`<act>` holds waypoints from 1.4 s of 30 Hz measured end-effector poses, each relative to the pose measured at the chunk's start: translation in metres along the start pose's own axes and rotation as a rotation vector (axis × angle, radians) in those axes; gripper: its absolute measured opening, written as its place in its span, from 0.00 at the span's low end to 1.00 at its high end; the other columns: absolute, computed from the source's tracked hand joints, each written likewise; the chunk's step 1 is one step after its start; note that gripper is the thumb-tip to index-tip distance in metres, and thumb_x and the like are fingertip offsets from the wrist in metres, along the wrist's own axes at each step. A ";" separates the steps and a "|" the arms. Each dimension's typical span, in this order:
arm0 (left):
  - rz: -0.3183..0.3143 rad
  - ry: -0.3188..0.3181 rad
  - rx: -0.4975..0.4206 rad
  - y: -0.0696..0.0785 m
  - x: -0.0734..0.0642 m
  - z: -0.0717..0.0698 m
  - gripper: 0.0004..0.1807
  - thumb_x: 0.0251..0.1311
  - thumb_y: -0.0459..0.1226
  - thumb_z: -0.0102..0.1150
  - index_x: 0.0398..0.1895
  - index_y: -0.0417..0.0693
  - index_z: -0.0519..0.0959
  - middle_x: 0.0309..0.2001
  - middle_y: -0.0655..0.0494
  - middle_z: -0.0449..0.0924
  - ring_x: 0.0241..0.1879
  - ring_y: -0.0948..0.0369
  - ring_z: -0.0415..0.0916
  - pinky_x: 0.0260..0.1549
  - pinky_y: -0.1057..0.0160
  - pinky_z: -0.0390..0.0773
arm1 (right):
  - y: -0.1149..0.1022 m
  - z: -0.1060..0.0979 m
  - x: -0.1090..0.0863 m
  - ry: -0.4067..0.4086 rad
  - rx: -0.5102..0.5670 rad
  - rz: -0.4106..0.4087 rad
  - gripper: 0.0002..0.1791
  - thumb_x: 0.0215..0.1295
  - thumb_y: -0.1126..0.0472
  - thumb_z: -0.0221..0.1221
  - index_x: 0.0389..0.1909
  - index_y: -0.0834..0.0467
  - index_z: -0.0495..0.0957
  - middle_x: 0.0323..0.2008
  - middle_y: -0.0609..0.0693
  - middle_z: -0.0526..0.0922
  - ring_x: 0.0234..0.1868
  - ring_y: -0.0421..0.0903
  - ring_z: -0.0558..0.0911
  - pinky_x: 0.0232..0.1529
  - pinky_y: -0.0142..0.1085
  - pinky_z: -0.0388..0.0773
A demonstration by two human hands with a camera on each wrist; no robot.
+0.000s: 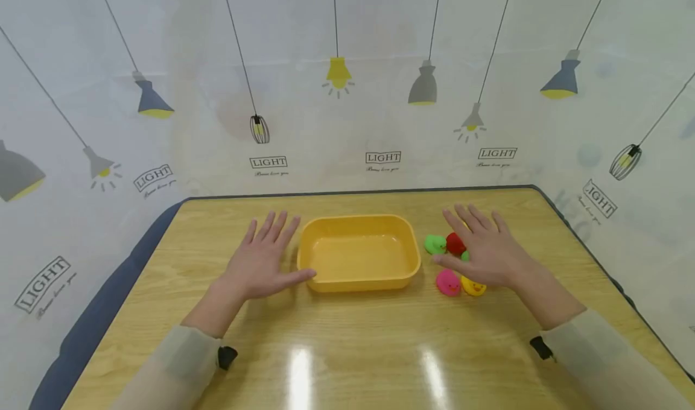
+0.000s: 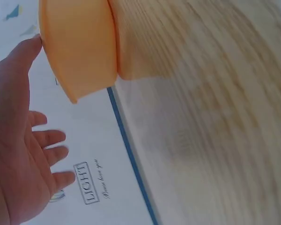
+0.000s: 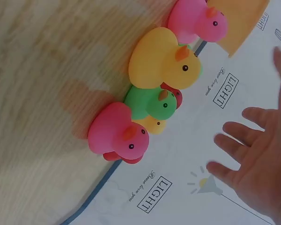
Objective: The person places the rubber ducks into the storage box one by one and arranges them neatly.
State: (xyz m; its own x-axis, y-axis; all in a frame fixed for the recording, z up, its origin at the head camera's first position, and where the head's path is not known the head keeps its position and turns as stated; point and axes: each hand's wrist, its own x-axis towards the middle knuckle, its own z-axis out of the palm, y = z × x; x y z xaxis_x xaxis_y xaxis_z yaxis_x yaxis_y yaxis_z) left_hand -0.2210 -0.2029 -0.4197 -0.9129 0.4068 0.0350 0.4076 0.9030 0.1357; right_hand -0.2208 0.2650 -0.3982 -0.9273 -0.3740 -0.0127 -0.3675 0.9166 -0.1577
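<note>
A yellow rectangular plastic basin (image 1: pixel 358 285) sits in the middle of the wooden table, with nothing inside it. At its left side my left hand (image 1: pixel 255 268) hovers palm down, fingers spread. The thumb overlaps the basin's rim; whether it touches, I cannot tell. To the basin's right is a cluster of small rubber ducks: a green duck (image 1: pixel 434 245), a red duck (image 1: pixel 455 245), a pink duck (image 1: pixel 448 283) and a yellow duck (image 1: pixel 473 287) show. My right hand (image 1: pixel 488 253) is held over them with straight fingers, holding nothing and hiding part of the group. More ducks, including a green duck (image 3: pixel 147 103), appear in the right wrist view.
The wooden table (image 1: pixel 358 337) has a dark edge at the back and sides. Behind it hangs a white backdrop (image 1: pixel 326 132) printed with lamps and lettering. Black straps (image 1: pixel 226 357) show at both sleeve cuffs.
</note>
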 end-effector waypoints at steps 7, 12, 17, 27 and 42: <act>-0.024 -0.040 -0.224 -0.011 0.004 0.007 0.61 0.69 0.75 0.57 0.93 0.55 0.46 0.86 0.38 0.59 0.81 0.33 0.65 0.77 0.30 0.69 | 0.007 -0.001 -0.003 0.076 0.009 0.021 0.48 0.79 0.36 0.62 0.88 0.57 0.56 0.79 0.69 0.70 0.75 0.74 0.74 0.77 0.72 0.67; -0.019 -0.106 -0.294 -0.013 0.010 0.012 0.63 0.65 0.79 0.54 0.93 0.62 0.43 0.88 0.42 0.56 0.84 0.37 0.61 0.79 0.30 0.65 | 0.012 0.000 -0.006 0.089 0.011 0.022 0.46 0.80 0.39 0.62 0.87 0.58 0.58 0.77 0.71 0.73 0.72 0.75 0.76 0.75 0.73 0.69; -0.026 -0.144 -0.317 -0.013 0.013 0.016 0.66 0.61 0.81 0.57 0.93 0.63 0.43 0.89 0.47 0.55 0.85 0.41 0.59 0.81 0.34 0.64 | 0.018 0.000 -0.007 0.084 0.031 0.038 0.45 0.81 0.40 0.61 0.86 0.59 0.59 0.77 0.70 0.73 0.73 0.75 0.75 0.74 0.72 0.71; -0.058 -0.188 -0.411 -0.014 0.012 0.023 0.65 0.62 0.79 0.59 0.93 0.69 0.39 0.88 0.44 0.56 0.83 0.37 0.63 0.79 0.30 0.65 | 0.055 0.003 -0.025 0.155 0.217 0.077 0.35 0.81 0.46 0.63 0.78 0.63 0.72 0.67 0.66 0.82 0.65 0.66 0.80 0.65 0.65 0.80; -0.078 -0.218 -0.457 -0.015 0.011 0.025 0.64 0.64 0.77 0.59 0.92 0.72 0.35 0.80 0.43 0.72 0.78 0.39 0.71 0.78 0.31 0.67 | 0.107 0.028 -0.051 -0.067 0.491 0.124 0.25 0.72 0.51 0.73 0.62 0.60 0.81 0.54 0.54 0.85 0.42 0.41 0.78 0.37 0.32 0.80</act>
State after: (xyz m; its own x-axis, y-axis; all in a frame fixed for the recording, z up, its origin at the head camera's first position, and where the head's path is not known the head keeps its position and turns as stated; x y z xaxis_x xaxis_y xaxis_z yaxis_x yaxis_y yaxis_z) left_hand -0.2364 -0.2084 -0.4465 -0.8942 0.4038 -0.1933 0.2417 0.7989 0.5508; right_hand -0.2107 0.3779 -0.4420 -0.9494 -0.2898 -0.1212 -0.1637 0.7857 -0.5966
